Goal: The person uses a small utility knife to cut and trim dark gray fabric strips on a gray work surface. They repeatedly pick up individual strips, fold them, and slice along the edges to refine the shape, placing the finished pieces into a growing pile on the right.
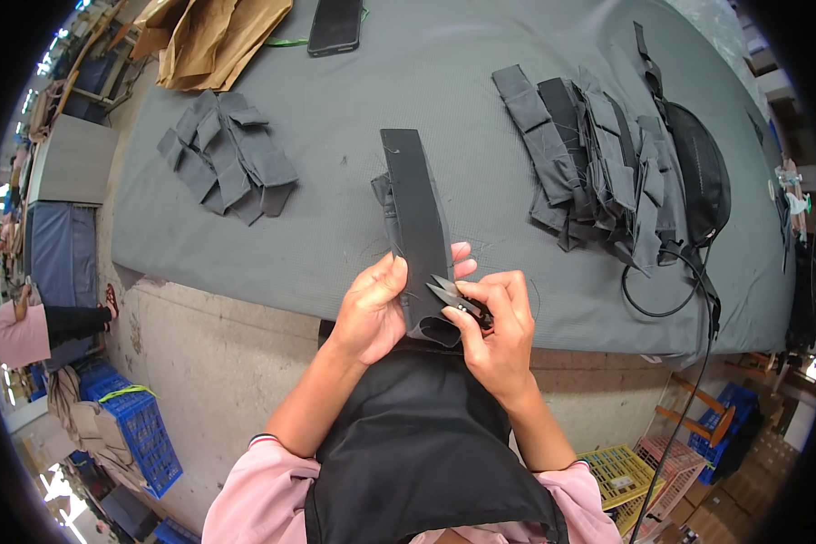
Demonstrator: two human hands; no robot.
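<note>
My left hand (pixel 373 306) grips the lower part of a long dark grey fabric pouch piece (pixel 416 218) that stands up from the table edge. My right hand (pixel 496 334) holds small thread snips (pixel 455 298), their blades pointing left at the lower edge of the piece. Both hands sit close together just in front of the grey-covered table (pixel 354 227). A black apron (pixel 417 444) covers my lap below them.
A pile of grey fabric pieces (pixel 229 156) lies to the left, a larger stack (pixel 598 163) to the right beside a black waist bag (pixel 703 172) with a cord. Brown paper (pixel 213 36) and a phone (pixel 335 24) lie at the far edge. Crates (pixel 136 426) stand on the floor.
</note>
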